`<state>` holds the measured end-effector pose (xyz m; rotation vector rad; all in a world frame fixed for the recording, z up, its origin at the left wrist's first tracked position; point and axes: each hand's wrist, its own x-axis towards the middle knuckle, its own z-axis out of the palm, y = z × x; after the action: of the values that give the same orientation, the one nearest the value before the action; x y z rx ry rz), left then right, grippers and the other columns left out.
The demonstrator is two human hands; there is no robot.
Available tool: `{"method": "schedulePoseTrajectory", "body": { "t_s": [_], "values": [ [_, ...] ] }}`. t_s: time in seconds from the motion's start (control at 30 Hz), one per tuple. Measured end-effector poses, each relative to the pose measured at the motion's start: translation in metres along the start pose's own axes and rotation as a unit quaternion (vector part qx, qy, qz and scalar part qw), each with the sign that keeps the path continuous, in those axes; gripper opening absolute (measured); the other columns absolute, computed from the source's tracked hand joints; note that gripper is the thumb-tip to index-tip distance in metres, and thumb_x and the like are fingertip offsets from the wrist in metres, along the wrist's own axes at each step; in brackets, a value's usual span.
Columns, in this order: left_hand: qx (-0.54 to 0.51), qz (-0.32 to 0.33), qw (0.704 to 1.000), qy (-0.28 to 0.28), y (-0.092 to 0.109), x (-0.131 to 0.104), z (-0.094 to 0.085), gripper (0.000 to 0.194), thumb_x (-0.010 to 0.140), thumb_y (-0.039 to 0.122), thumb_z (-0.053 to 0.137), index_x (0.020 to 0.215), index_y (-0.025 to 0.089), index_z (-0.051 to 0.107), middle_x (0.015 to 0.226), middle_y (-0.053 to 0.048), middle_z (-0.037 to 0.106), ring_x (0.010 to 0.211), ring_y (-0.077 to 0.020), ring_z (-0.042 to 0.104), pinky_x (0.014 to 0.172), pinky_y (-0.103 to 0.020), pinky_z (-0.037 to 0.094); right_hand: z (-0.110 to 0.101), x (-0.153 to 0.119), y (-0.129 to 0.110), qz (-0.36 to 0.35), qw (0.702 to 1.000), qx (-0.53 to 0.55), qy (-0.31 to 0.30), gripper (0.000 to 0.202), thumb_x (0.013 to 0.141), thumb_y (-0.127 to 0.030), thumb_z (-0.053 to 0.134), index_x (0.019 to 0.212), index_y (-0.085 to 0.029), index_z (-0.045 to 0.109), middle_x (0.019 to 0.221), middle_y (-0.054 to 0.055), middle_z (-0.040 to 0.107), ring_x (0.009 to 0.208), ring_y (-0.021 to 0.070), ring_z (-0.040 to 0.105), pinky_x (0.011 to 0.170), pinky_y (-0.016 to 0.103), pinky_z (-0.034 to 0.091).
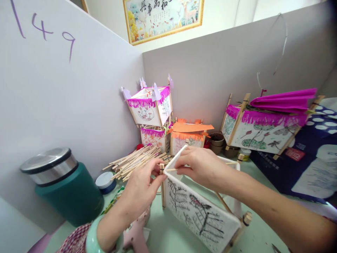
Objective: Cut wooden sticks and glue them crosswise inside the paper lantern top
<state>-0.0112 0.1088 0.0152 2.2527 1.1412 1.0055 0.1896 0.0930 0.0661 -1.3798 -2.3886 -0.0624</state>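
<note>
A box-shaped paper lantern (195, 214) with black and red tree drawings and a wooden stick frame stands on the table before me. My left hand (143, 186) pinches its near left corner post (162, 169), thumb and fingers closed around the top. Over the lantern's open top reaches my right hand (196, 163), its fingers closed on a thin wooden stick (171, 170) whose end lies at that same corner. The stick's middle is hidden behind the right hand. Under my left wrist, a pink glue gun (135, 235) lies partly covered.
Loose wooden sticks (139, 160) lie in a pile behind my left hand. A green flask (70, 193) and a round lidded jar (105, 181) stand left. Finished lanterns (146, 112) are stacked at the back; a magenta-fringed lantern (263, 135) sits right, near a dark blue bag (276, 172).
</note>
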Motion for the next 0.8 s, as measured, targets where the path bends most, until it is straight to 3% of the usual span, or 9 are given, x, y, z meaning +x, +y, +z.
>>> {"method": "schedulePoseTrajectory", "body": {
  "t_s": [0.27, 0.43, 0.8],
  "values": [
    [0.041, -0.002, 0.998, -0.038, 0.010, 0.007, -0.008, 0.023, 0.083, 0.018, 0.056, 0.106, 0.023, 0.055, 0.080, 0.002, 0.066, 0.069, -0.0132, 0.061, 0.063, -0.025, 0.046, 0.003, 0.002, -0.001, 0.000, 1.000, -0.003, 0.002, 0.017, 0.081, -0.017, 0.063, 0.079, -0.028, 0.077, 0.072, 0.001, 0.069, 0.078, 0.0163, 0.060, 0.066, 0.024, 0.040],
    [0.089, 0.032, 0.993, -0.071, 0.015, 0.015, -0.014, 0.026, 0.083, 0.017, 0.056, 0.108, 0.025, 0.055, 0.081, 0.004, 0.066, 0.069, -0.0132, 0.060, 0.063, -0.026, 0.043, 0.002, 0.003, -0.004, 0.008, 1.000, -0.027, -0.004, 0.018, 0.082, -0.018, 0.062, 0.079, -0.028, 0.077, 0.073, 0.001, 0.070, 0.078, 0.0160, 0.061, 0.065, 0.024, 0.039],
    [0.235, 0.111, 0.953, -0.158, 0.028, 0.031, -0.029, 0.024, 0.082, 0.018, 0.055, 0.103, 0.027, 0.063, 0.080, 0.001, 0.069, 0.073, -0.0172, 0.062, 0.065, -0.027, 0.043, 0.006, 0.007, 0.003, 0.028, 0.999, -0.028, -0.017, 0.013, 0.077, -0.019, 0.067, 0.079, -0.028, 0.077, 0.081, 0.000, 0.074, 0.080, 0.0169, 0.063, 0.064, 0.026, 0.038]
  ]
}}
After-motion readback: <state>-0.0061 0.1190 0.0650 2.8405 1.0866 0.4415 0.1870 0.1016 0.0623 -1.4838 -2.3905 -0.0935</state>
